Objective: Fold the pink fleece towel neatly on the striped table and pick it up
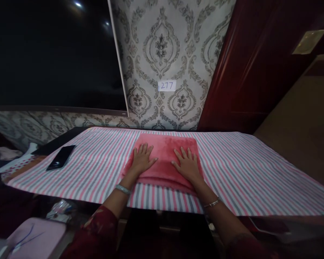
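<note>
A folded pink-red plush cloth, perhaps a towel or small blanket, lies flat on a striped tablecloth. My left hand rests palm down on its left part, fingers spread. On its right part my right hand also lies flat, with the fingers apart. Both thumbs point inward, and a strip of the cloth shows between them. Its folded layers show along the near edge. Neither hand grips anything; the cloth under the palms is hidden.
A black smartphone lies at the left of the table. Behind stand a large dark screen and a patterned wall with a paper label reading 277. A dark red door is at the right. Below left is a pink stool-like surface.
</note>
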Available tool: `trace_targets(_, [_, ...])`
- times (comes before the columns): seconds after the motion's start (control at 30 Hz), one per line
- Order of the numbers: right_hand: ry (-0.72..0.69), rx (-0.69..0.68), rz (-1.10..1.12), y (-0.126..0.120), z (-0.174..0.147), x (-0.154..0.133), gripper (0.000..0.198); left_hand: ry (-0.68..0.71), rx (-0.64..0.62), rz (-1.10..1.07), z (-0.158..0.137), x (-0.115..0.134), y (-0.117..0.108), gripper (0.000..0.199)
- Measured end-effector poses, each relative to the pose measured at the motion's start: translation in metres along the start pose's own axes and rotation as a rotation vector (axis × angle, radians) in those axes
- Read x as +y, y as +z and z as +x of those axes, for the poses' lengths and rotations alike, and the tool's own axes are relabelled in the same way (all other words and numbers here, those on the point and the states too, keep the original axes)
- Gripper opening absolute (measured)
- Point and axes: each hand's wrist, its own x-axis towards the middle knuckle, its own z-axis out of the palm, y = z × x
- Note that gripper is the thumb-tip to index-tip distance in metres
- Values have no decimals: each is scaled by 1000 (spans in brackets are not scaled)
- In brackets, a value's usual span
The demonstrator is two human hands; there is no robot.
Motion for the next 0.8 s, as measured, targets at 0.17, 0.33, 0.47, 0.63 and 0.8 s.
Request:
trace_targets(0.17, [-1,5,9,6,-1,3,67,-22,-8,-12,-4,0,-6,73])
trace_targets(0.33, [-32,60,69,9,-3,4,65,-173,-97,-34,-17,-19,-12,74])
trace_targets(0.47, [-32,92,115,9,-3,5,61,-250,-97,-94,-34,-42,-12,72])
trace_targets(0.63, [-57,94,239,15,-5,22,55,-243,45,-113,-50,-52,-8,60])
trace_targets(0.8, [73,203,524,34,-30,52,68,-272,161,-153,-54,-54,-4,54])
